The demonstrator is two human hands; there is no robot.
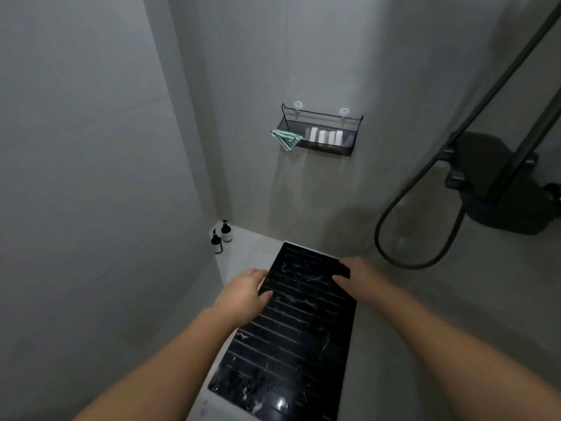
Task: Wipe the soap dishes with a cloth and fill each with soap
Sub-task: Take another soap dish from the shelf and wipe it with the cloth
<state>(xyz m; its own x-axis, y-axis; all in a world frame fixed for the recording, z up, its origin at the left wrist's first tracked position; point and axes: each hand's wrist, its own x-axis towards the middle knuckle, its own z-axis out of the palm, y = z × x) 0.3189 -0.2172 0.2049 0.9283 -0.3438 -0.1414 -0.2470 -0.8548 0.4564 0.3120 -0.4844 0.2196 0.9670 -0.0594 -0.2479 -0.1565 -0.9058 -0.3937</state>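
While neither hand holds anything, the left hand (246, 291) and right hand (355, 276) hang with fingers loosely spread, well below the black wire wall basket (328, 149). Striped teal cloth (287, 138) is draped over the basket's left end. White upright blocks (326, 136) stand inside it, right of the cloth: soap or dishes, cannot tell. Risks: pulling the cloth could topple the blocks or tug the basket off its white suction hooks (298, 105). Glossy black slatted floor panel (291, 329) below the basket looks wet, so a slip is possible.
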